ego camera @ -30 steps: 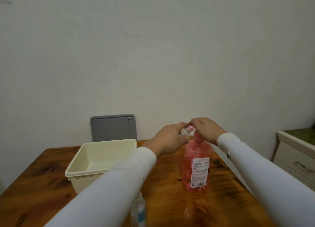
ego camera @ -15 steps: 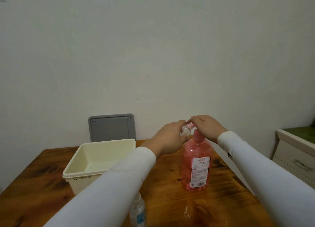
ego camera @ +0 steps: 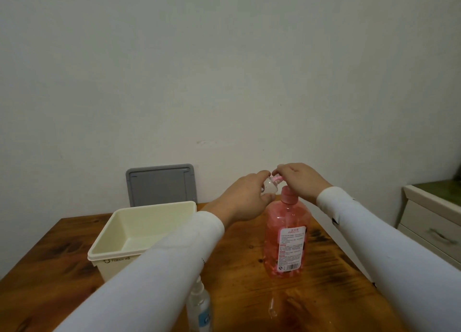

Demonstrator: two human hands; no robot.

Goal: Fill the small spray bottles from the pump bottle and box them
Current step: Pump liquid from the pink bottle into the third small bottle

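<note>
A pink pump bottle point(ego camera: 287, 234) stands upright on the wooden table point(ego camera: 50, 277). My left hand point(ego camera: 245, 199) grips a small clear spray bottle point(ego camera: 269, 187), tilted with its mouth against the pink pump spout point(ego camera: 277, 180). My right hand point(ego camera: 299, 179) rests on top of the pump head, fingers curved over it. A cream box point(ego camera: 139, 234) sits open to the left. Another small bottle with a blue label point(ego camera: 199, 309) stands near the front edge, partly behind my left sleeve.
A grey lid point(ego camera: 161, 186) leans against the wall behind the box. A clear small part point(ego camera: 272, 306) lies on the table in front of the pump bottle. A cream drawer cabinet point(ego camera: 434, 222) stands at the right.
The view has shifted slightly. Both hands have stayed at the pump head, and the small clear bottle shows a little more between them.
</note>
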